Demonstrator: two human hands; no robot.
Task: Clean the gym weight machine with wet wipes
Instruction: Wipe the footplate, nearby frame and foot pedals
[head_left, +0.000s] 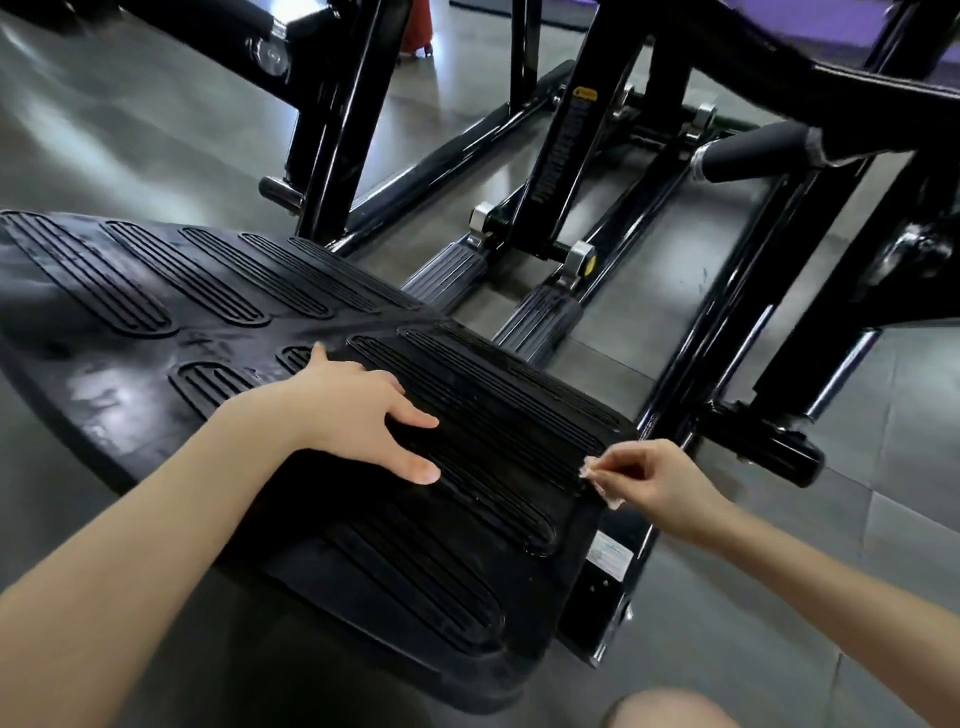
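The weight machine's large black ribbed footplate (156, 332) fills the lower left and looks streaked and damp in places. My left hand (358, 410) lies flat on its middle, fingers spread and straight. My right hand (654, 478) is at the plate's right edge, pinching a small crumpled wet wipe (597, 480) between thumb and fingers against the rubber rim. Most of the wipe is hidden inside the fingers.
Black steel frame beams (343, 130) rise behind the plate. Two grey ribbed pedals (540, 317) and a lever with a yellow knob (587, 262) sit beyond it. A padded handle (753, 150) juts out at the upper right. Grey floor (104, 130) surrounds the machine. My knee (670, 709) shows at the bottom.
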